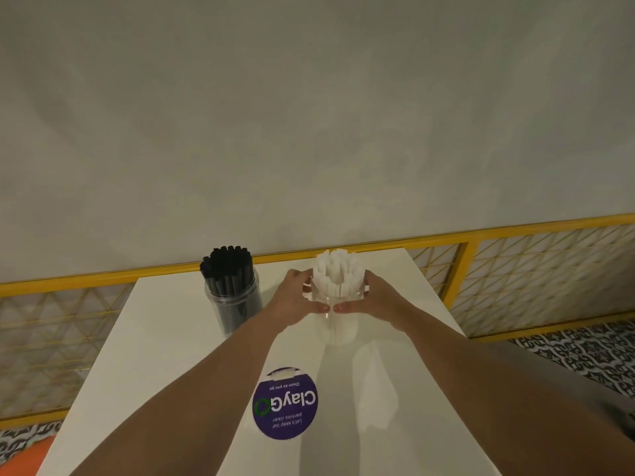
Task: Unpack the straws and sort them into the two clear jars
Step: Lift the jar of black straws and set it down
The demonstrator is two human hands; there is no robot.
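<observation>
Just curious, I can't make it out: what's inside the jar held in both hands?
The clear jar holds upright white straws, tops above its rim. The left hand and right hand cover its upper sides.

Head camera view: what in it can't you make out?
The jar of white straws: its sides are covered by the left hand and right hand gripping it.
The black straws: too tightly packed to count.
The orange object: cut off by the bottom-left corner; unidentifiable.
The pale shape on the table: blends into the white top; unclear what it is.
</observation>
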